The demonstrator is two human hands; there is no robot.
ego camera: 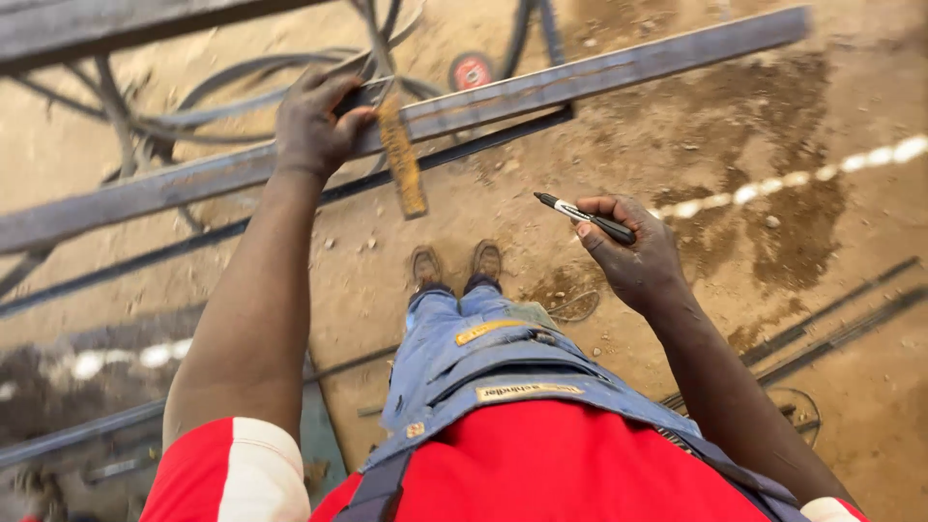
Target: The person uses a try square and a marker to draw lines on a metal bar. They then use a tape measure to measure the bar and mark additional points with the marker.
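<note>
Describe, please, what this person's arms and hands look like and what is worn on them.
Both arms are bare from the upper arm down, and the left hand and right hand wear no gloves. Short red sleeves with a white band cover the shoulders. No watch or ring shows. Dust marks the hands.

- Long steel bar (599,82): runs slantwise across the upper view at working height; blocks straight passage from near side to far side.
- Square ruler (399,155): hangs down over the bar's near edge, held in place by the left hand (314,126); bars sliding along the bar at that spot.
- Right hand (633,256) with black marker (585,217): in open air below the bar, nothing touching it.
- Open room: between ruler and marker; the bar's whole right stretch lies bare.
- Cables (242,82): tangled beyond the bar, upper left.
- Thin rods (841,324): flat on the dirt floor (773,193), lower right.
</note>
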